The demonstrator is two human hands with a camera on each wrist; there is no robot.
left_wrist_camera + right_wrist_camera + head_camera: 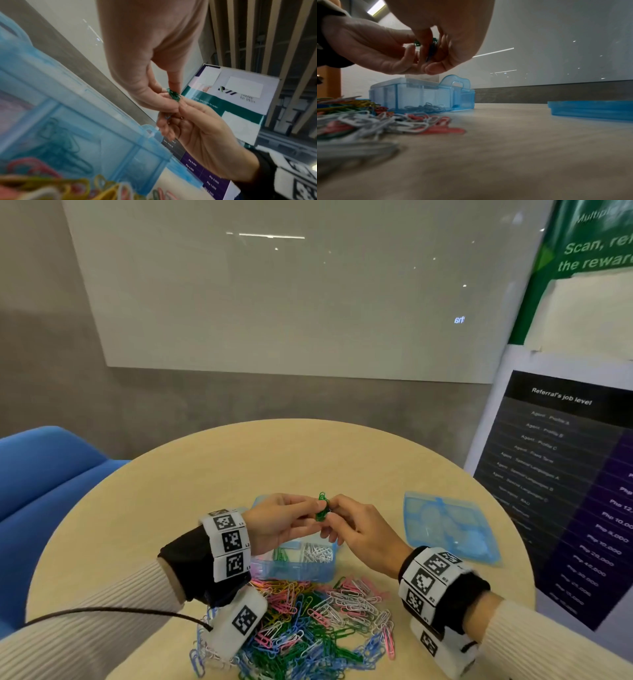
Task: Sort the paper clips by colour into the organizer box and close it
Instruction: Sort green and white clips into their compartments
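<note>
Green clips (321,507) pinched between left hand (279,525) and right hand (359,530) above organizer box (301,568); light, springy, tangle-prone; grip flat wire sides.

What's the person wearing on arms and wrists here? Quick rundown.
Cream ribbed sleeves on both arms. Each wrist has a black cuff wrapped by white blocks printed with black square fiducial markers, some with small L or R labels. A dark cable runs to the left wrist unit. Both hands are bare.
</note>
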